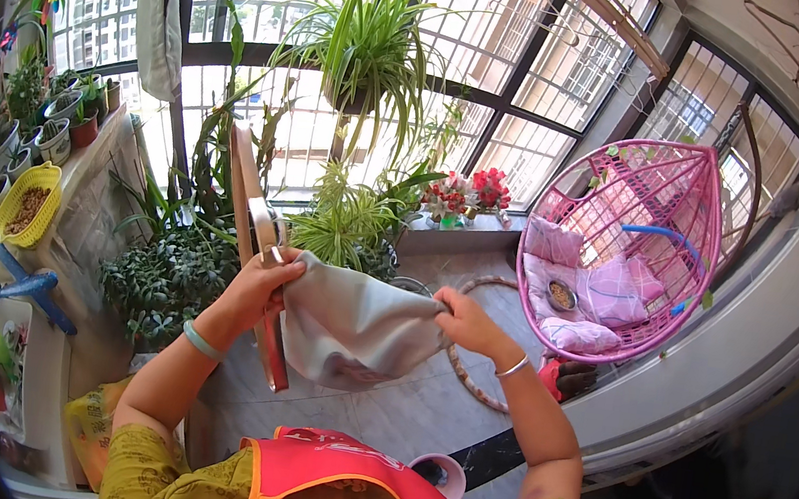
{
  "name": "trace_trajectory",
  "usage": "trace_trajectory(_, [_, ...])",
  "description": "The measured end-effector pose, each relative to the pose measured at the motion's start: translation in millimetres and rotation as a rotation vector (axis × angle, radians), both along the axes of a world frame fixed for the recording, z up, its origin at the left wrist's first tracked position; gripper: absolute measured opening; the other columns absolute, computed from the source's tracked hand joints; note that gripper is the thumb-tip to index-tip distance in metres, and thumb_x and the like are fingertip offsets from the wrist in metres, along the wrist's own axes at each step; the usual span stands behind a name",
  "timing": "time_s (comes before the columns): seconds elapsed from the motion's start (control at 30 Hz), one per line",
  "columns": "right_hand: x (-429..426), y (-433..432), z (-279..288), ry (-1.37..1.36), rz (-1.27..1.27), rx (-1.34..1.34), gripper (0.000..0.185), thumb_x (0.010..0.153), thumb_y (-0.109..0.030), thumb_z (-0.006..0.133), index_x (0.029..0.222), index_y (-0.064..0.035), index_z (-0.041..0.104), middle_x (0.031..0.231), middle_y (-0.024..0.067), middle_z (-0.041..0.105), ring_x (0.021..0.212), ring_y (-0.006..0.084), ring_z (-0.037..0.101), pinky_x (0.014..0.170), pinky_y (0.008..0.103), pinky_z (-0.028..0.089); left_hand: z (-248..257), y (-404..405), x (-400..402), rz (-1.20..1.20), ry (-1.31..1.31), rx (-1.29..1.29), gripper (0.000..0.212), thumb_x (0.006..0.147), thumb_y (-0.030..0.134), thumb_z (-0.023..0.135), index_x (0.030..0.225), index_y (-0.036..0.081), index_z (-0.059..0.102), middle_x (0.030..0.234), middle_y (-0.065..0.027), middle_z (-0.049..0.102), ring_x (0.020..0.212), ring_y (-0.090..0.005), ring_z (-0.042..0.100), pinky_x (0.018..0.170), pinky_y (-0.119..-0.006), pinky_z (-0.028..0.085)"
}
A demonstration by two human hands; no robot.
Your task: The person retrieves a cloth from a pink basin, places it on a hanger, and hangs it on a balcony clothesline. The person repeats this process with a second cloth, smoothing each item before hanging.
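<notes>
Between my two hands a light grey cloth (363, 324) is stretched out in front of my chest. My left hand (264, 285) is closed on the cloth's left corner and on a clothes hanger (253, 207) with a wide wooden-looking body and a metal middle, which stands nearly upright. The hanger's lower arm comes out below that hand, beside the cloth. My right hand (469, 323) pinches the right edge of the cloth. How the cloth joins the hanger is hidden behind my left fingers.
A pink hanging egg chair (704, 290) with cushions is at the right. Potted plants (165, 279) and a yellow basket (49, 207) stand left. A spider plant (366, 41) hangs ahead. A hoop (460, 367) and a pink bucket (456, 477) are on the floor.
</notes>
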State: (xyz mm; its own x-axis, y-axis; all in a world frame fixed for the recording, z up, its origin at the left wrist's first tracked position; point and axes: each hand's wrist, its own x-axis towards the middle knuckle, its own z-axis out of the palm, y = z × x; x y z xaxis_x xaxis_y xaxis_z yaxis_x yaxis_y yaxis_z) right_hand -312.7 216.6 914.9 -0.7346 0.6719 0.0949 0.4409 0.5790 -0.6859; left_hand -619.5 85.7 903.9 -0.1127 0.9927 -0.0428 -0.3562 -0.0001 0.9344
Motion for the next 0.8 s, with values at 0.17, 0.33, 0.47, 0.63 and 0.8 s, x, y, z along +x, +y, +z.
trace_trajectory(0.17, [14.1, 0.4, -14.3, -0.143, 0.252, -0.255, 0.055, 0.08, -0.026, 0.062, 0.122, 0.0009, 0.041, 0.113, 0.0144, 0.054, 0.1, 0.021, 0.053, 0.084, 0.0323, 0.043, 47.1, 3.4, 46.6, -0.105, 0.09, -0.052, 0.013, 0.084, 0.02, 0.061, 0.092, 0.01, 0.059, 0.065, 0.0077, 0.051, 0.047, -0.0005, 0.039, 0.04, -0.017, 0.028])
trace_trajectory(0.33, [-10.8, -20.4, 17.8, 0.028, 0.345, -0.339, 0.075, 0.079, -0.024, 0.066, 0.136, 0.0002, 0.025, 0.13, 0.0134, 0.042, 0.118, 0.0204, 0.043, 0.097, 0.0312, 0.036, 36.9, 14.6, 74.0, -0.222, 0.132, 0.082, 0.02, 0.081, 0.015, 0.063, 0.097, 0.002, 0.061, 0.078, -0.0017, 0.062, 0.065, -0.0087, 0.057, 0.055, -0.024, 0.046])
trace_trajectory(0.47, [-17.0, -0.1, -10.1, 0.446, 0.369, -0.683, 0.092, 0.076, -0.009, 0.07, 0.141, -0.002, 0.005, 0.139, 0.0151, 0.03, 0.122, 0.0192, 0.038, 0.097, 0.0302, 0.035, 55.8, 12.1, 84.9, -0.359, 0.052, 0.028, 0.023, 0.083, 0.013, 0.06, 0.101, -0.001, 0.06, 0.09, -0.0052, 0.062, 0.081, -0.0119, 0.058, 0.074, -0.025, 0.046])
trace_trajectory(0.63, [-15.2, -5.4, 0.7, 0.475, 0.409, -0.826, 0.051, 0.077, -0.01, 0.069, 0.12, -0.0023, 0.041, 0.104, 0.0041, 0.052, 0.095, 0.0099, 0.05, 0.082, 0.0233, 0.04, 54.2, 24.0, 76.0, -0.368, 0.23, 0.034, 0.023, 0.082, 0.014, 0.061, 0.099, -0.002, 0.061, 0.088, -0.0055, 0.062, 0.081, -0.0115, 0.058, 0.074, -0.025, 0.046])
trace_trajectory(0.8, [-8.6, -11.1, 6.0, 0.55, 0.401, -0.737, 0.019, 0.076, -0.006, 0.065, 0.079, -0.0085, 0.047, 0.083, -0.0049, 0.05, 0.075, 0.0029, 0.046, 0.067, 0.0181, 0.039, 62.9, 31.8, 71.9, -0.37, 0.403, 0.088, 0.021, 0.082, 0.01, 0.058, 0.1, -0.001, 0.06, 0.086, -0.0048, 0.062, 0.077, -0.011, 0.058, 0.07, -0.025, 0.048])
